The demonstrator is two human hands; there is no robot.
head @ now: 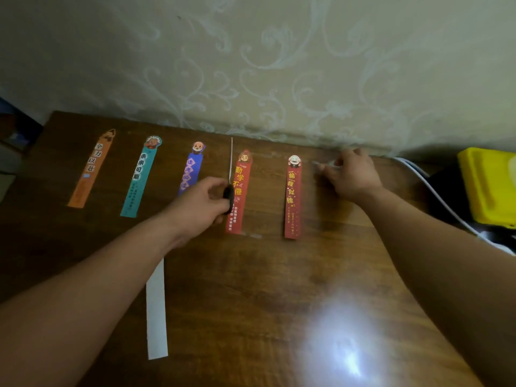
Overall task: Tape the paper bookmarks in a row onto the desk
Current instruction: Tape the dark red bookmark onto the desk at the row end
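Taping seems nearly finished: five colourful paper bookmarks (243, 174) lie in a row on the brown wooden counter (279, 275). The left hand (201, 202) grips a black-handled tool (229, 195). The right hand (354, 177) fingers (339, 163) appear to pinch a blurred pale tape strip (321, 164), which likely next needs pressing down near the rightmost red bookmark (293, 199).

Glossy dark wood desk (251, 275), matt printed paper bookmarks (293, 199), glossy yellow plastic box (485, 185), embossed wallpaper (279, 65)
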